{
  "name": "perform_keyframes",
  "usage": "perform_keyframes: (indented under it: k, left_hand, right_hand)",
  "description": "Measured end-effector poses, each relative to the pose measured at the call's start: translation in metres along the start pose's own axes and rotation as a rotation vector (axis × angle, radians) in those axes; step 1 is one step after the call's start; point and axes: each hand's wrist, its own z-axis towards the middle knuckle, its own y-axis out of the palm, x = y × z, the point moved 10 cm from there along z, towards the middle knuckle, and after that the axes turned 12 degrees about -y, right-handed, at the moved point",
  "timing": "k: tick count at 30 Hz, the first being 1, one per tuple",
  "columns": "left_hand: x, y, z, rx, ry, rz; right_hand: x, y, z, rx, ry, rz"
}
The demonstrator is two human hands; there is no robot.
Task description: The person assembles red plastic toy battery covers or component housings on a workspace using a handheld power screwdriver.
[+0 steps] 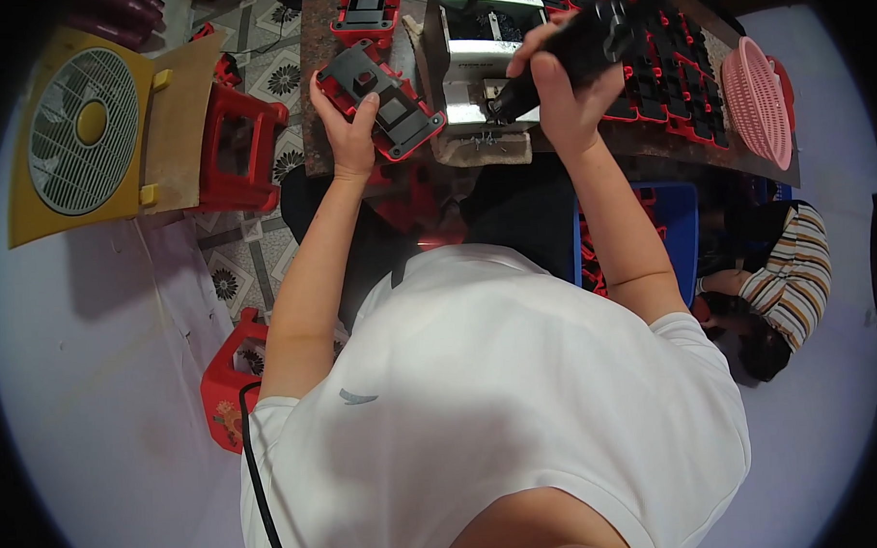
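the table point(637, 137) carries rows of red-and-black housings point(664, 83) at right. a blue bin point(683, 229) below its edge holds more red parts. the left hand point(348, 123) has fingers wrapped round one housing point(382, 99), long axis tilted down-right toward the driver point(576, 49). the right hand point(566, 94) fingers clench the driver, tip aimed down-left, just right of the housing.

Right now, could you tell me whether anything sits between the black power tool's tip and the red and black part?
Nothing visible does. The left hand holds the red and black part left of the tool tip; the right hand grips the black power tool, bare bench between them.
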Motion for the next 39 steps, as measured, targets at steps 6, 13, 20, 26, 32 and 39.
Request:
perform_keyframes:
  k: [6,13,20,26,32,39]
  left_hand:
    - [0.000,-0.010,0.000,0.019,0.002,-0.009]
    - [0.000,-0.010,0.000,0.020,0.014,-0.006]
    - [0.007,-0.009,-0.005,0.015,0.126,0.127]
    - [0.009,-0.019,-0.004,0.096,0.121,0.128]
    - [-0.002,-0.009,-0.002,0.008,0.033,0.080]
    - [0.003,-0.009,-0.001,-0.008,-0.002,0.002]
  right_hand:
    - [0.005,0.040,0.018,0.113,0.241,0.377]
    - [-0.023,0.094,0.016,0.018,0.022,0.377]
    - [-0.022,0.114,0.008,-0.046,0.043,0.340]
    - [-0.018,0.142,0.009,-0.145,0.135,0.224]
    - [0.008,0.117,0.006,0.002,0.288,0.555]
    - [-0.013,0.014,0.020,0.046,0.030,0.209]
